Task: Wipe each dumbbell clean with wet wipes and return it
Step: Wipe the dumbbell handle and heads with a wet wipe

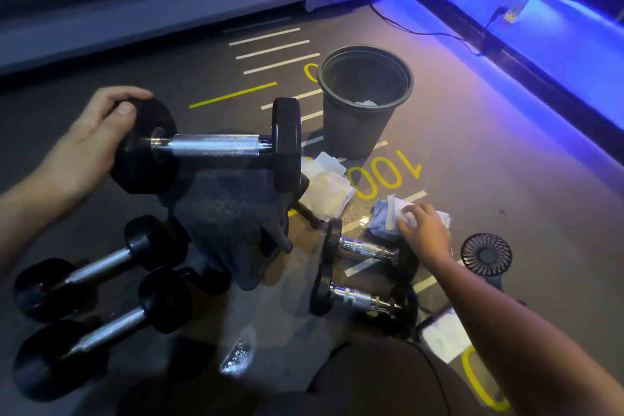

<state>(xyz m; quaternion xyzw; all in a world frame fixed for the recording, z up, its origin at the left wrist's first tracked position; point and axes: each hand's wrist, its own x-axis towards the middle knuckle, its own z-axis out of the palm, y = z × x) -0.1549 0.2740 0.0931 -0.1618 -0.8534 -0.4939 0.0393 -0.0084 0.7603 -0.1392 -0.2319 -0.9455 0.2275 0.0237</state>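
Observation:
My left hand [89, 142] grips the left black head of a dumbbell [216, 145] with a chrome handle and holds it level above the floor. My right hand [425, 230] pinches a white wet wipe [395, 209] at the wipe packet [381, 219] on the floor. Two small chrome-handled dumbbells [364, 248] [361, 297] lie just below that hand. Two more black dumbbells [101, 263] [98, 334] lie at lower left. Crumpled used wipes [326, 186] lie beside the held dumbbell's right head.
A dark bin [364, 101] with wipes inside stands on the floor behind. A dark cloth [233, 223] is draped below the held dumbbell. A small black fan [486, 255] sits at right, a white cloth [445, 338] below it. A cable [429, 31] runs along the lit wall.

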